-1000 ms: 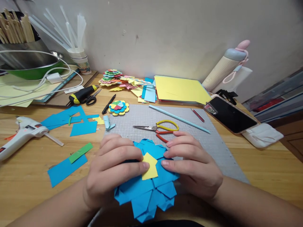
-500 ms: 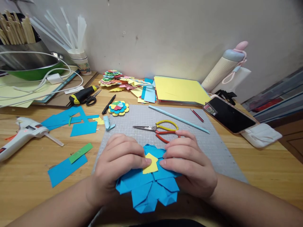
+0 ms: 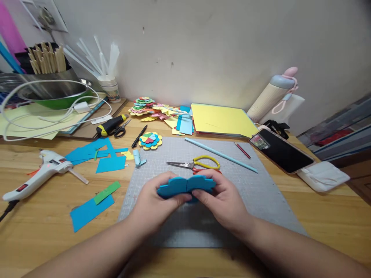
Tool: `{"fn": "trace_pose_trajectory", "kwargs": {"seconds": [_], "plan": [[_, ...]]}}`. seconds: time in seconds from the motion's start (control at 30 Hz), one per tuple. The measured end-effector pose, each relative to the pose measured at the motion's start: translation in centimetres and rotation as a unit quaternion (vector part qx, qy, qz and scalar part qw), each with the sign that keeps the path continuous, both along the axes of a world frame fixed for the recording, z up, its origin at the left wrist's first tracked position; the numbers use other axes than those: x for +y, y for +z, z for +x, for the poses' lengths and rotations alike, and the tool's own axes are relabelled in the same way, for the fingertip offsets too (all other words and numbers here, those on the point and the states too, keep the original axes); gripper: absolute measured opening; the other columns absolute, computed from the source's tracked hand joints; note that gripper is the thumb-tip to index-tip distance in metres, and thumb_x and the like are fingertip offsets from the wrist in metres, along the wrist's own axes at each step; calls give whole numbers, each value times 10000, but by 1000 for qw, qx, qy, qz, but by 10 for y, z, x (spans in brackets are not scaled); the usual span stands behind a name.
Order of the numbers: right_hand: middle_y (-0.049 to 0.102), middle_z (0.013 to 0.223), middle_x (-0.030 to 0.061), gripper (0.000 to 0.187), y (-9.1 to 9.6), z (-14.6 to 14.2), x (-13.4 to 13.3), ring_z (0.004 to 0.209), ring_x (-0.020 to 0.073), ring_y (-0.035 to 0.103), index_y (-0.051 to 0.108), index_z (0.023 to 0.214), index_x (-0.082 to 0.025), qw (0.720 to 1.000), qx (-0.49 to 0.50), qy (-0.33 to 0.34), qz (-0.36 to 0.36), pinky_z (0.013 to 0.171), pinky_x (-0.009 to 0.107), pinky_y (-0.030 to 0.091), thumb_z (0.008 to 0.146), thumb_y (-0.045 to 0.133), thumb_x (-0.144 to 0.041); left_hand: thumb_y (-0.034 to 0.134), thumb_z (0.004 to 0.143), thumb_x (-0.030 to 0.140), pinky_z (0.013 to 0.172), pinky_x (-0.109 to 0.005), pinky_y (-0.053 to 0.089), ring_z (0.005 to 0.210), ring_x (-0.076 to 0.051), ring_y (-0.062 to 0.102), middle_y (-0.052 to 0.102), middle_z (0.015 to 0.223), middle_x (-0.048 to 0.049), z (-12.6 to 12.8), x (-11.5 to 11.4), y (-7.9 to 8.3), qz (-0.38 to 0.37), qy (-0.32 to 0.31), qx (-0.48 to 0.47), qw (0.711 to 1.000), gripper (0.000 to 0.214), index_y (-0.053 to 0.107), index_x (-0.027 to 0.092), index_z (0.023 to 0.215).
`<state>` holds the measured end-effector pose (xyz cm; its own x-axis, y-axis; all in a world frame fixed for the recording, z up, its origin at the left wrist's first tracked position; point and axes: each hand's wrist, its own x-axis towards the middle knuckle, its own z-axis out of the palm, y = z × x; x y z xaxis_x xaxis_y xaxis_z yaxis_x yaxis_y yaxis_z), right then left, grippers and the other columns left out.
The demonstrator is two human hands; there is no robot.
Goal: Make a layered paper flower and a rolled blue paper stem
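A blue paper flower (image 3: 176,186) is held tilted above the grey cutting mat (image 3: 188,231), its scalloped edge seen from a low angle. My left hand (image 3: 156,200) grips its left side, thumb along the near face. On the right side my right hand (image 3: 224,197) pinches it the same way, its thumb tip close to the left one. The yellow centre is out of sight. Just beyond the hands lie scissors (image 3: 188,165) with yellow and red handles, partly covered by my right hand. A light blue paper stick (image 3: 220,154) rests farther back on the mat.
To the left are a glue gun (image 3: 50,170), blue paper pieces (image 3: 110,164) and a green strip (image 3: 107,192). A layered paper flower (image 3: 150,141) and black pen (image 3: 139,136) lie behind. Yellow paper sheets (image 3: 223,119) stand by the wall; a phone (image 3: 281,150) is at right.
The blue flower has been tipped up, so its yellow centre no longer shows. Both hands have shifted their grip, thumbs now on the near side. The view has tilted upward and turned left slightly.
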<state>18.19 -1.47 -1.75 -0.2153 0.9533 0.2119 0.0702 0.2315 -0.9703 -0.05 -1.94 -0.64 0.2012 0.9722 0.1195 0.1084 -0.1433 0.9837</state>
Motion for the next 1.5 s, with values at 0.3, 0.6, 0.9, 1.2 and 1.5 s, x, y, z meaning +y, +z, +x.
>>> {"fn": "trace_pose_trajectory", "kwargs": {"seconds": [0.3, 0.6, 0.9, 1.2, 1.5], "plan": [[645, 1172, 92, 531, -3, 11, 21, 1033, 245, 632, 489, 1255, -223, 970, -20, 115, -212, 883, 417, 509, 767, 686, -294, 586, 793, 514, 921, -407, 456, 1119, -277, 564, 601, 1225, -124, -52, 62, 22, 24, 232, 320, 918, 568, 520, 186, 1252], [594, 1298, 117, 512, -6, 30, 48, 1185, 274, 551, 545, 1265, -171, 962, -237, 91, -102, 1032, 461, 401, 760, 625, -212, 745, 600, 529, 995, -558, 330, 1219, -451, 492, 616, 1290, -189, -72, 149, 13, 44, 77, 561, 823, 798, 575, 166, 1290], [659, 1002, 46, 456, -1, 36, 47, 891, 191, 644, 495, 1199, -198, 960, -121, 204, -150, 747, 333, 523, 767, 641, -200, 650, 726, 557, 1012, -567, 302, 1196, -403, 528, 646, 1252, -163, -70, 121, 22, 107, 51, 553, 824, 668, 568, 203, 1287], [683, 1118, 91, 294, -7, 27, 38, 1049, 226, 607, 630, 1170, -205, 951, -256, 133, 114, 911, 419, 470, 887, 602, -277, 721, 739, 471, 1058, -553, 286, 1275, -341, 470, 576, 1351, -129, -48, 54, 1, 154, 1, 529, 834, 578, 577, 236, 1248], [485, 1456, 88, 424, -9, 47, 59, 1321, 284, 436, 521, 1353, -309, 839, -502, 85, 188, 1061, 588, 241, 931, 537, -280, 687, 793, 488, 1115, -609, 224, 1355, -319, 412, 468, 1479, -61, -2, -28, -1, 192, -157, 473, 845, 621, 471, 317, 1350]]}}
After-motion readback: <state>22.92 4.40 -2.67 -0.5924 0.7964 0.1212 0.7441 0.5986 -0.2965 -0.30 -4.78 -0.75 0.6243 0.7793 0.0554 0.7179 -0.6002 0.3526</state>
